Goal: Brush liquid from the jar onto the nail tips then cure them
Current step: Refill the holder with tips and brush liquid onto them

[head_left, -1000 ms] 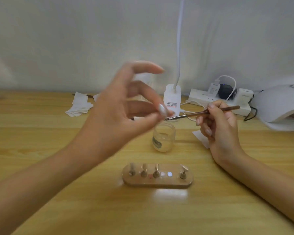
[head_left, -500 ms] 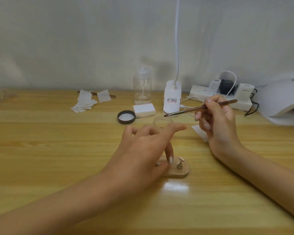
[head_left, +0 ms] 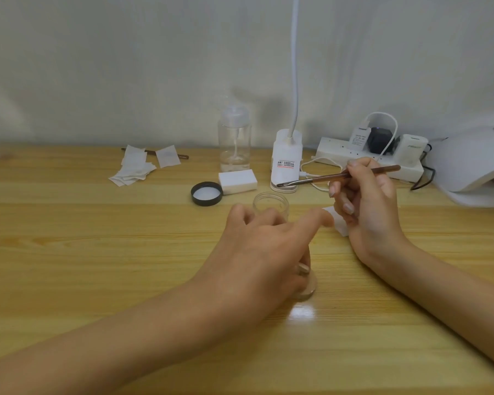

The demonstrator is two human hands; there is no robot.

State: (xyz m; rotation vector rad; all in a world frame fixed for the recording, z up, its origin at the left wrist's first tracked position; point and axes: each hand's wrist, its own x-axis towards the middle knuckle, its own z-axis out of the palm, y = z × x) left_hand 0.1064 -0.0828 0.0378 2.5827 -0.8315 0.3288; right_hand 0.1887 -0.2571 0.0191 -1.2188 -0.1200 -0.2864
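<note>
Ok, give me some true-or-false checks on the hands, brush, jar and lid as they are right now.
1. The right hand holds the brush. True.
2. The brush bristles are dipped in the jar. False: they are in the air, clear of the jar.
3. The lid is on the jar. False: it lies on the table, left of the jar.
4. The left hand covers most of the nail tip holder. True.

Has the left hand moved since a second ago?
Yes. The left hand came down from beside the brush, above the jar, to the jar's near side, covering the nail stand.
</note>
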